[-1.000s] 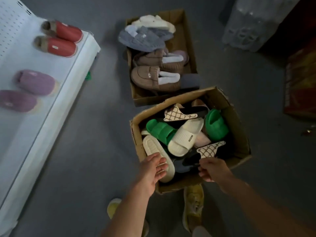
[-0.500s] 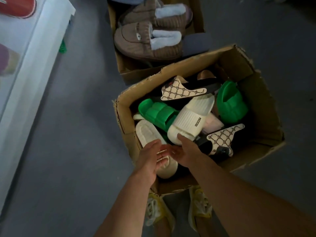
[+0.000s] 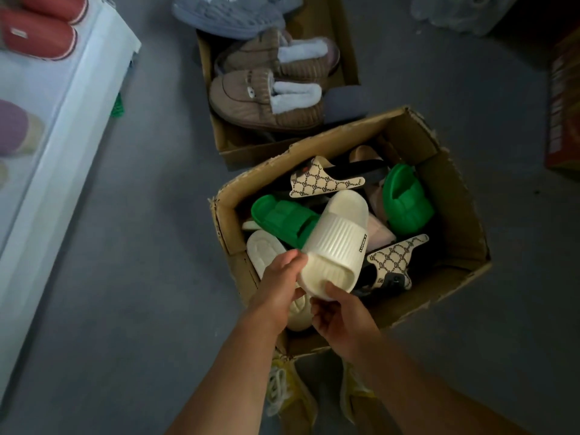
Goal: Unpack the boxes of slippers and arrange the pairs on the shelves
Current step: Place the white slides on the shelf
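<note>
A cream ribbed slide slipper [image 3: 335, 243] is raised over the near cardboard box [image 3: 452, 215]. My right hand [image 3: 339, 315] grips its toe end from below, thumb on the front rim. My left hand [image 3: 279, 287] pinches the slipper's left edge. Its cream partner [image 3: 266, 255] lies sole up in the box under my left hand. Two green slides [image 3: 282, 218] and two black patterned slides [image 3: 323, 183] fill the rest of the box. A second box [image 3: 229, 146] behind holds brown fleece-lined slippers [image 3: 266, 98] and grey ones [image 3: 226, 17].
A white shelf [image 3: 62, 146] runs along the left, with red slippers [image 3: 37, 36] and purple slippers [image 3: 12, 127] on it. A small green object [image 3: 117, 105] lies by the shelf's edge. My yellow shoes [image 3: 292, 400] stand against the near box. A red box [image 3: 565, 105] sits at right.
My right hand has taken hold of the cream slide and lifted its toe end toward me. My left hand came off the lower cream slipper onto the lifted one's edge.
</note>
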The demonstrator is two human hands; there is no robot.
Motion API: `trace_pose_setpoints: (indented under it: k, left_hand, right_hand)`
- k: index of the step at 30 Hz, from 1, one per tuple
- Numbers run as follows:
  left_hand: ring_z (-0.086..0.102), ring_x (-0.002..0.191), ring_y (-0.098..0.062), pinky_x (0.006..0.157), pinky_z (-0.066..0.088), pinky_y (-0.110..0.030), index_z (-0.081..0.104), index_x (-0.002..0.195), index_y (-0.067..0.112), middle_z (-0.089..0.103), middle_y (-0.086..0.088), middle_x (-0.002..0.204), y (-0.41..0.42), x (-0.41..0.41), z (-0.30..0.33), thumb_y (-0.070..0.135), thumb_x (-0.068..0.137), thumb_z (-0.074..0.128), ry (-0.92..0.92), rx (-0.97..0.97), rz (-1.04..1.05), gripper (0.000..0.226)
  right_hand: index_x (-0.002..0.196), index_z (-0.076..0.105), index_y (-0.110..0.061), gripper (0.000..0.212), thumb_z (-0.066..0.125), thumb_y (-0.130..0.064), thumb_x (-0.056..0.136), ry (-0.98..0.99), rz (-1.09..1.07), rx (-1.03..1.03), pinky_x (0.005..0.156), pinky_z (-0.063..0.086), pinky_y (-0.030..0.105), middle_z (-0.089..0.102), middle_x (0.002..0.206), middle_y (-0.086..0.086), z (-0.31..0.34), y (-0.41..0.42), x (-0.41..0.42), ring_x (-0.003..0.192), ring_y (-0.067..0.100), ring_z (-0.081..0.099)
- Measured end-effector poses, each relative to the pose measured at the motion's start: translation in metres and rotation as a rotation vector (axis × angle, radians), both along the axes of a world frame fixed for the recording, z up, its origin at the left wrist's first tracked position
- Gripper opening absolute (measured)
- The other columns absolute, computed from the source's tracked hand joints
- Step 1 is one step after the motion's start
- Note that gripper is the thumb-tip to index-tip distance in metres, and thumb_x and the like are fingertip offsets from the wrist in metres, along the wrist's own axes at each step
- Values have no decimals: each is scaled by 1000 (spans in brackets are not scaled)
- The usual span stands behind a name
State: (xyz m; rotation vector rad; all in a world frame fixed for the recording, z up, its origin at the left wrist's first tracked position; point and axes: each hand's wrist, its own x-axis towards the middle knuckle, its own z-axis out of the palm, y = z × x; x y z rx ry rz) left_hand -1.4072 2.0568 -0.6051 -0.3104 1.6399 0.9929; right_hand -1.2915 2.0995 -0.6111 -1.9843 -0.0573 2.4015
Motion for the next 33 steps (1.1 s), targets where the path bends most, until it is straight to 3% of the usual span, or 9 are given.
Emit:
trace_pose_setpoints:
  k: [5, 8, 12, 15, 20, 24, 27, 30, 33]
  left_hand:
    - [66, 109, -23, 100, 51, -49, 48, 133, 31, 69, 3, 116, -8, -3, 1, 30, 73, 82, -53, 62, 6, 69]
    - [70, 102, -23, 95, 54, -50, 61, 115, 29, 73, -1, 108, -17, -10, 1, 12, 82, 76, 66, 97, 3, 40]
    - [69, 100, -22, 80, 59, -41, 56, 128, 17, 70, -3, 113, -24, -30, 3, 4, 89, 66, 215, 171, 212, 42]
    - [67, 102, -18, 74, 59, -32, 51, 134, 13, 67, -2, 116, -32, -47, -1, 2, 92, 62, 247, 183, 320, 46]
    - [64, 108, -19, 82, 58, -32, 52, 135, 10, 67, 0, 116, -52, -53, -19, 2, 94, 60, 229, 178, 404, 43]
    - [66, 109, -21, 81, 59, -32, 54, 133, 8, 68, -3, 117, -73, -48, -26, 0, 93, 60, 227, 194, 451, 41]
    - [68, 107, -21, 79, 61, -34, 57, 127, 9, 69, -5, 116, -88, -49, -26, -2, 93, 59, 194, 223, 509, 36]
    - [68, 106, -25, 76, 61, -38, 61, 115, 13, 69, -8, 116, -100, -50, -23, -2, 93, 59, 152, 231, 549, 27]
    - [68, 105, -28, 72, 62, -40, 61, 112, 11, 68, -13, 116, -105, -47, -13, -3, 93, 57, 117, 232, 592, 24]
  right_hand:
    - [109, 62, -6, 21, 61, -17, 91, 48, 102, 103, 60, 45, 28, 66, 75, 8, 14, -8, 0, 67, 17, 57]
    - [109, 63, -8, 28, 64, -26, 88, 129, 323, 242, 63, 47, 30, 66, 79, 7, 16, 2, -3, 68, 17, 59]
    - [100, 63, -11, 30, 64, -38, 85, 242, 470, 421, 73, 51, 35, 66, 93, 6, 10, 29, -5, 84, 20, 62]
    - [105, 63, -12, 16, 61, -23, 93, 51, 497, 486, 79, 53, 36, 62, 106, 12, -15, 42, -5, 96, 22, 58]
    - [137, 44, -2, 55, 65, -18, 90, -185, 1028, 390, 100, 46, 44, 52, 127, 17, -71, 18, 1, 114, 31, 53]
    - [146, 30, -3, 67, 63, -22, 92, -263, 1134, 387, 95, 44, 38, 42, 142, 15, -96, -5, -3, 119, 32, 49]
    - [137, 41, 0, 65, 72, -23, 85, -295, 1053, 368, 89, 52, 40, 51, 130, 18, -109, -19, -7, 101, 30, 56]
    - [129, 52, 0, 56, 72, -24, 83, -285, 1143, 462, 79, 52, 37, 58, 117, 16, -110, -30, -10, 104, 31, 60]
    - [120, 59, -5, 42, 67, -26, 85, -208, 1047, 660, 73, 43, 27, 63, 111, 11, -90, -41, -12, 103, 27, 61]
